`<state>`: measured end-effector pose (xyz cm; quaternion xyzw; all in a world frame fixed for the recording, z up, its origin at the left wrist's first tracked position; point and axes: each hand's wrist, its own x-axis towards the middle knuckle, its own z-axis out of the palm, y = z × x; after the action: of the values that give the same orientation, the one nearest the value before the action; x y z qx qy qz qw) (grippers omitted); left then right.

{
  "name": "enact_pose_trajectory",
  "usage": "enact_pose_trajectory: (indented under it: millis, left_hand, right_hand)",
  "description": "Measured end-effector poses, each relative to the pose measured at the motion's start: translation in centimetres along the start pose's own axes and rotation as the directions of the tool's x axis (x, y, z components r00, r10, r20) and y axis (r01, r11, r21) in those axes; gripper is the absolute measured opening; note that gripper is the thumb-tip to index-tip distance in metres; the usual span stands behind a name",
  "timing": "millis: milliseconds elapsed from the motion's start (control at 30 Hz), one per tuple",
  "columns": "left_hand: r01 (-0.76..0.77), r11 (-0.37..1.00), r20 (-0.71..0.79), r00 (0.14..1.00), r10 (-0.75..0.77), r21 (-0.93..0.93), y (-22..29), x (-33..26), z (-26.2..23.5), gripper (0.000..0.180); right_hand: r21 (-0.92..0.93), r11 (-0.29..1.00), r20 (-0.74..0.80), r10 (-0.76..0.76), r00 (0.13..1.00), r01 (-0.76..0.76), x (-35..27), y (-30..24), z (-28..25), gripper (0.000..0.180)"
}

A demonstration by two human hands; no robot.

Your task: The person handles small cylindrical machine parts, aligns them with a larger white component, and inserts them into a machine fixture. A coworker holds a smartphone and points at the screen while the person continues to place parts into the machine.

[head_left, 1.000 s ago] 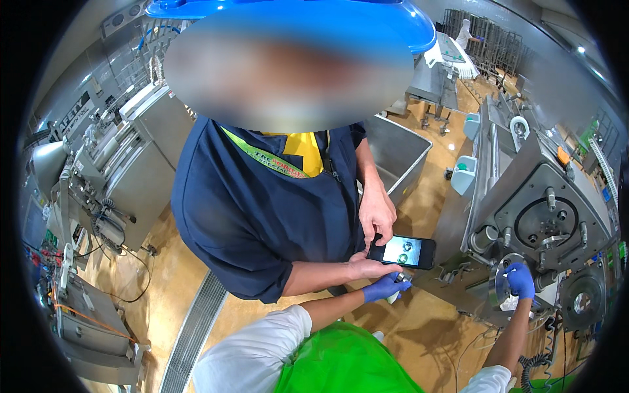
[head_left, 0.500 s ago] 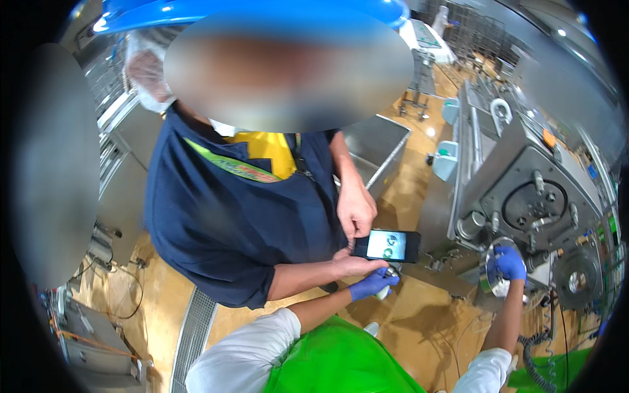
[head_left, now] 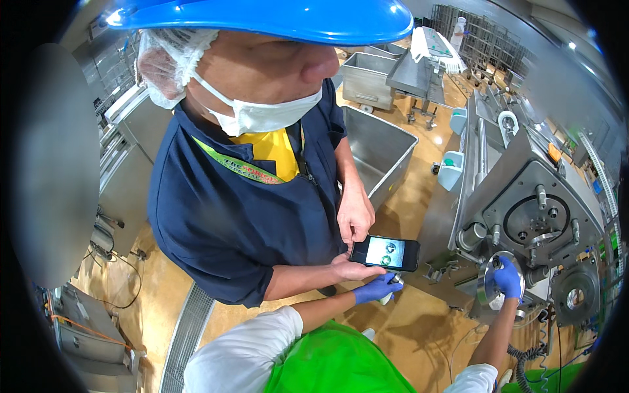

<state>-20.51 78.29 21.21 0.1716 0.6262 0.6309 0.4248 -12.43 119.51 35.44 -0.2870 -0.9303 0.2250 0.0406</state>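
My right hand (head_left: pixel 507 278), in a blue glove, grips a shiny round metal ring (head_left: pixel 488 293) in front of the machine. Lower and to the left, my gloved left hand (head_left: pixel 375 289) is closed on a small metal part (head_left: pixel 396 280), mostly hidden by the fingers. Just above it, a co-worker's hand holds a black smartphone (head_left: pixel 385 253) with a lit screen showing round parts. The co-worker's other hand (head_left: pixel 356 215) points down beside the phone.
A steel machine (head_left: pixel 524 173) with a round, bolted front stands at right, its flanged plate (head_left: pixel 576 296) hanging low. The co-worker (head_left: pixel 242 216) stands close at left. Behind are a steel tub cart (head_left: pixel 386 141) and a table (head_left: pixel 414 75). Coiled hose (head_left: pixel 524 359) and a floor drain (head_left: pixel 190 327) lie low.
The view has tilted up slightly, showing more of the tub carts behind. The co-worker's head has turned toward the right. Both my hands keep their holds, nearly still.
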Motion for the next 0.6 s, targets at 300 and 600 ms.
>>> enact_pose_trajectory:
  millis: [300, 600]
  left_hand:
    - [-0.013, 0.992, -0.029, 0.999, 0.016, 0.129, -1.2, 1.9, 1.4, 0.031]
    - [0.072, 0.983, -0.005, 0.997, -0.073, -0.168, -1.9, 1.3, 2.2, 0.02]
  right_hand:
    - [-0.031, 0.999, 0.009, -0.022, 1.0, 0.022, -1.8, 0.5, -1.0, 0.04]
    - [-0.543, 0.829, -0.144, 0.061, 0.988, -0.13, -11.4, -9.4, 1.6, 0.083]
